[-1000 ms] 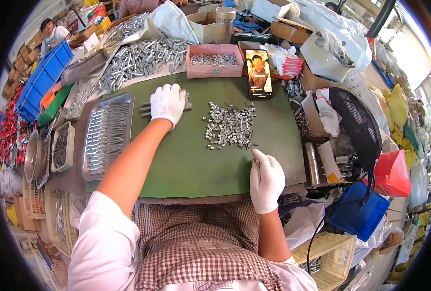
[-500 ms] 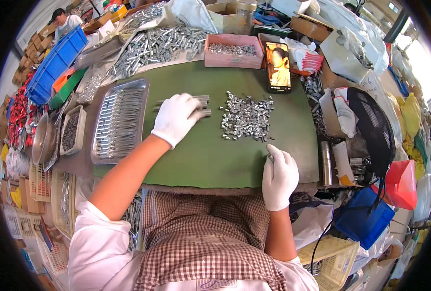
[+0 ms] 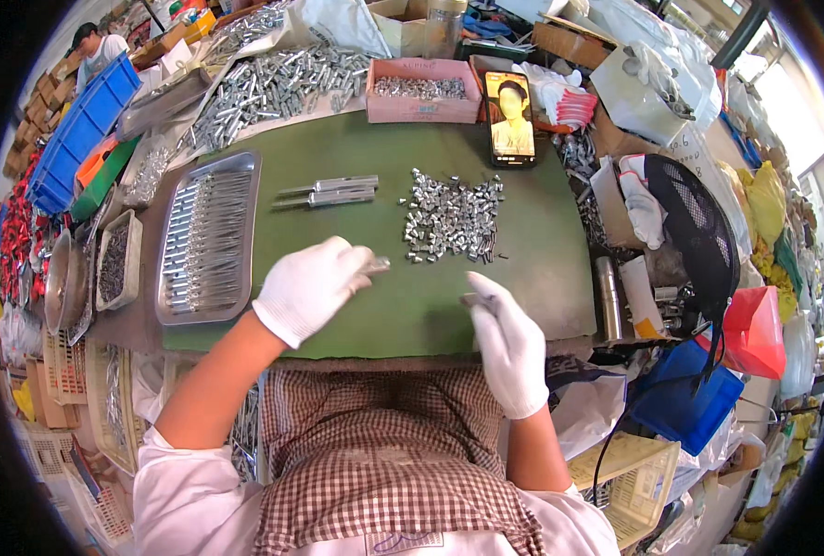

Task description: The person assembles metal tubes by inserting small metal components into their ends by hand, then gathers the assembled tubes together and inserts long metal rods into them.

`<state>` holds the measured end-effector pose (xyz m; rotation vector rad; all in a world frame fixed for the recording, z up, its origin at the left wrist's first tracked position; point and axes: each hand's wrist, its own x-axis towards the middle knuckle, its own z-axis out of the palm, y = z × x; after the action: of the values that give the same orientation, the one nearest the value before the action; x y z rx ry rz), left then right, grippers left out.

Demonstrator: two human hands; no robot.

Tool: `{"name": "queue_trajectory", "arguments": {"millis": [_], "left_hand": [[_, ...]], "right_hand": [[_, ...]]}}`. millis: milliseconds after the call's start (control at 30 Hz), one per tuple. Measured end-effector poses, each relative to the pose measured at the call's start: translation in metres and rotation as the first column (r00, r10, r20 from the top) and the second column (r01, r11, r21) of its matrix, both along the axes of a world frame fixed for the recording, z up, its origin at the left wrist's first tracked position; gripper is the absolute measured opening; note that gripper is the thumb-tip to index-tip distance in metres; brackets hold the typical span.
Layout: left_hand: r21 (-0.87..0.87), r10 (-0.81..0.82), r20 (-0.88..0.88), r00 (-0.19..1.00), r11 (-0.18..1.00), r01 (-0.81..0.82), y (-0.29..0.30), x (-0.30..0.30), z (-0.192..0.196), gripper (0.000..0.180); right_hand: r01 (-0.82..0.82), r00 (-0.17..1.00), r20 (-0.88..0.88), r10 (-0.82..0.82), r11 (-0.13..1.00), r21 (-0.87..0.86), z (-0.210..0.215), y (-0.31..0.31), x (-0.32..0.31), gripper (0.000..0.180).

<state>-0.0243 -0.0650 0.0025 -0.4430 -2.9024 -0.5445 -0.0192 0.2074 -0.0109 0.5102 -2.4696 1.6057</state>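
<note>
My gloved left hand (image 3: 315, 285) is closed over the near part of the green mat (image 3: 384, 324), gripping a silver metal tube (image 3: 380, 265) whose end pokes out past the fingers. To its right, my gloved right hand (image 3: 512, 347) pinches a small metal piece (image 3: 470, 299) between thumb and fingers; its exact kind is too small to tell. Two silver tubes with thin rods (image 3: 342, 196) lie side by side beyond my left hand. A heap of small silver metal caps (image 3: 454, 215) is spread beyond my right hand.
On the left, a metal tray (image 3: 203, 316) holds rows of tubes with thin rods. A pink box (image 3: 421, 110) of small parts, a pile of metal tubes (image 3: 278, 93) and a phone (image 3: 511, 120) stand along the back. A black mesh cap (image 3: 699, 222) hangs at right.
My left hand has come nearer from the tubes on the mat, now with a tube in it. My right hand has shifted slightly left, bringing the two hands closer. The whole view has shifted a little.
</note>
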Motion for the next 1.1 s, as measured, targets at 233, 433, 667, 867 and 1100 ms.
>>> {"name": "queue_trajectory", "arguments": {"millis": [233,433,667,867,1100], "left_hand": [[-0.06,-0.188,-0.143,0.972,0.982,0.181,0.035,0.016,0.016,0.035],[0.009,-0.153,-0.089,0.984,0.988,0.154,0.03,0.024,0.012,0.043],[0.101,-0.126,-0.05,0.991,0.986,0.131,0.03,0.025,0.007,0.039],[0.127,-0.074,-0.048,0.996,0.989,0.079,0.032,0.023,0.007,0.033],[0.138,-0.035,-0.029,0.999,0.99,0.039,0.036,0.022,0.007,0.029]], "right_hand": [[-0.109,0.777,0.581,0.244,0.96,-0.257,0.019,-0.029,-0.008,0.031],[-0.111,0.836,0.515,0.19,0.977,-0.18,0.008,-0.028,-0.012,0.022],[-0.107,0.936,0.325,0.139,0.988,-0.112,0.005,-0.029,-0.01,0.011],[-0.103,0.956,0.266,0.124,0.991,-0.09,0.008,-0.03,-0.012,0.013],[-0.116,0.936,0.308,0.168,0.977,-0.181,0.007,-0.028,-0.013,0.014]]}}
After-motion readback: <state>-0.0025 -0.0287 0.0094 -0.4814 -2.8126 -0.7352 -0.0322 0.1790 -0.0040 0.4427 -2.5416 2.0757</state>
